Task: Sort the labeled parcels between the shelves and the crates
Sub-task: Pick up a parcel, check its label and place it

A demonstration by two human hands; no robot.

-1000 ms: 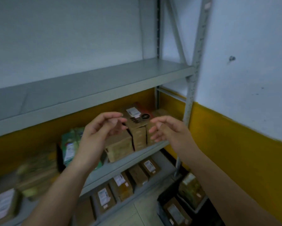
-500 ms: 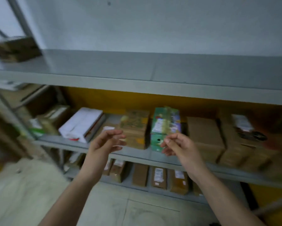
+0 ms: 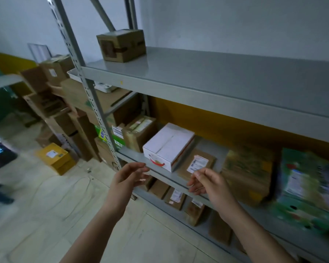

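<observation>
- A white box (image 3: 168,147) is sitting on the middle shelf (image 3: 133,153) near its front edge, just beyond and between the two hands.
- A flat brown parcel (image 3: 196,164) with a white label is lying just beside the white box on its right, directly behind the right hand's fingertips.
- The left hand (image 3: 127,177) is hovering in front of the shelf edge, below the white box's left corner, fingers loosely curved and holding nothing.
- The right hand (image 3: 209,182) is hovering level with it, fingers slightly bent and pointing left, also holding nothing; the two hands are staying apart with a clear gap between them.
- Neither hand is touching a parcel.
- A brown carton (image 3: 139,132) is standing behind the white box to its left, against the upright post (image 3: 95,103).
- Further right on the same shelf a yellow-green package (image 3: 247,171) and a green package (image 3: 306,186) are lying side by side, both blurred.
- Small labeled brown parcels (image 3: 176,196) are standing in a row on the bottom shelf (image 3: 156,203), below the hands.
- A taped brown box (image 3: 121,45) is sitting alone at the left end of the upper shelf (image 3: 216,80).
- Stacked cartons (image 3: 51,92) are leaning beyond the rack on the left, and a yellow box (image 3: 54,157) is resting on the tiled floor (image 3: 45,215) near them.
</observation>
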